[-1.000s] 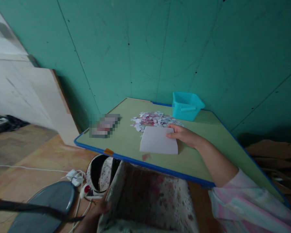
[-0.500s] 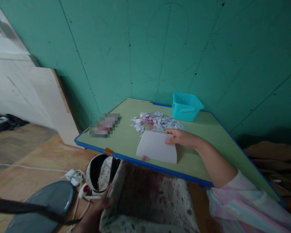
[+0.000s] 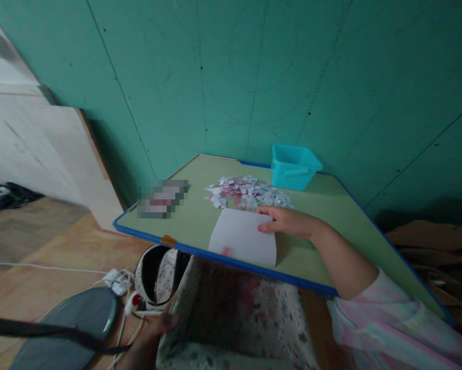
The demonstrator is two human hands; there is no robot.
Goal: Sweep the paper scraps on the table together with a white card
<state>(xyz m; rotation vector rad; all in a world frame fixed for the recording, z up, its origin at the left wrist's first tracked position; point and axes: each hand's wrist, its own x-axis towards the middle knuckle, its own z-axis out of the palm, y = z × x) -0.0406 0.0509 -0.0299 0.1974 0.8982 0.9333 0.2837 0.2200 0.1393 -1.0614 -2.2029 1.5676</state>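
In the head view, pinches a white sheet of paper (image 3: 242, 234) in the right hand (image 3: 282, 221), with hardly any gap between thumb and pointer finger. Presses the thumb on top, near the far right corner, and bends the pointer finger over the far edge. Cannot see the other right fingers, hidden from view. Has the paper at the near edge of the table (image 3: 188, 218), just in front of a pile of paper bits (image 3: 250, 192). Touches the left rim of a spotted cloth box (image 3: 290, 313) with the left hand (image 3: 155, 334), below the table. Cannot tell the gap between the left fingers, too dark and blurry.
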